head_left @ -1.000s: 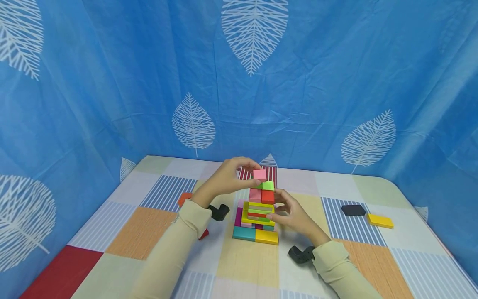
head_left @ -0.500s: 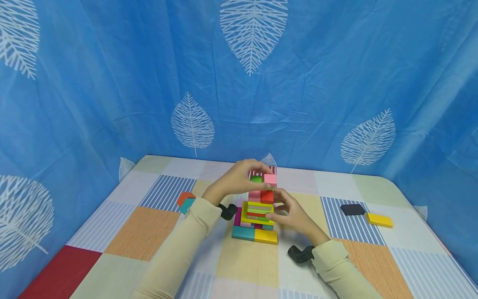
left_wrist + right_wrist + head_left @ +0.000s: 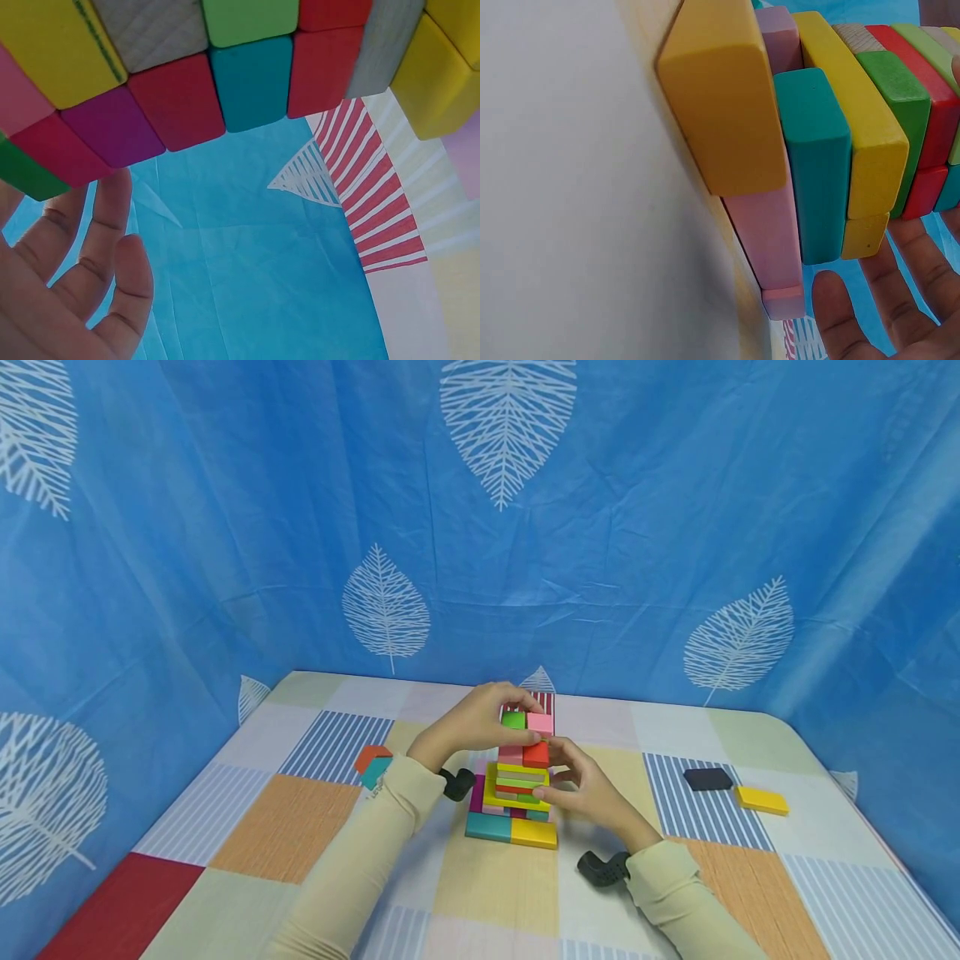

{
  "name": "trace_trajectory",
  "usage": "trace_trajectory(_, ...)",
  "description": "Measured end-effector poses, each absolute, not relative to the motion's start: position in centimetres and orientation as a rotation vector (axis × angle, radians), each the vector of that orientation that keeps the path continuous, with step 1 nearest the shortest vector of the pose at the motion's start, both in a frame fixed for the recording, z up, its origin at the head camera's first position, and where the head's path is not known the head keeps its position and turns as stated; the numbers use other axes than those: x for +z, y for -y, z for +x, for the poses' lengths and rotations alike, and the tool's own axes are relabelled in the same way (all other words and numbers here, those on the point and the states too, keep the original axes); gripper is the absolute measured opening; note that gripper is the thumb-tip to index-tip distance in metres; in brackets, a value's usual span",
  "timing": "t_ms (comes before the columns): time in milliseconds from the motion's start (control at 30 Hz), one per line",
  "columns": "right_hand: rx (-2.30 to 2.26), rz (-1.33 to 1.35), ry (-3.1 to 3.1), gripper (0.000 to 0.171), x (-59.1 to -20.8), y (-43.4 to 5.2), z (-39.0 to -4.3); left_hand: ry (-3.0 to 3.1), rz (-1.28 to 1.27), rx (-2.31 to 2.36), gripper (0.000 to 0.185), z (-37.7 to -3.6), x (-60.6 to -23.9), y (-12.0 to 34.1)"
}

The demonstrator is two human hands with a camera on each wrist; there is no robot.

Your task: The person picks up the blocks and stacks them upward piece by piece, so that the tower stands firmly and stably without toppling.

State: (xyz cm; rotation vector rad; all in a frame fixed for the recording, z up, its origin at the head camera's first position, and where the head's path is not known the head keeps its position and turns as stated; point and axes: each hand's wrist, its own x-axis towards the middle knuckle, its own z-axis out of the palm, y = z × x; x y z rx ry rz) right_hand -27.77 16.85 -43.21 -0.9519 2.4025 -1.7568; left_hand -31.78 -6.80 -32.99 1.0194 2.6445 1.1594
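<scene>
A tall block tower [image 3: 516, 789] stands mid-tabletop [image 3: 300, 827]. The left hand [image 3: 471, 723] pinches the pink block [image 3: 540, 722] on top; the right hand [image 3: 583, 781], fingers loosely open, steadies the side. Four loose blocks remain unstacked.

Black block [image 3: 708, 778] beside yellow block [image 3: 762, 800] — touching.
</scene>
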Motion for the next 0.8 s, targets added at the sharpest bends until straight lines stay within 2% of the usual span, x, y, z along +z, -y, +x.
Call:
trace_trajectory(133,-1.757,-0.948,-2.403,0.067,-43.3,-16.9,-27.8,-2.648,1.020,1.136,0.035,-31.8,-33.1,6.8)
trace_trajectory(400,-1.756,-0.939,-2.395,0.068,-43.4,-16.8,-28.0,-2.632,0.986,1.189,0.059,-31.2,-32.5,8.4)
trace_trajectory(800,-1.766,-0.928,-2.400,0.070,-43.6,-16.8,-28.0,-2.727,0.993,1.346,0.047,-28.7,-33.0,14.5)
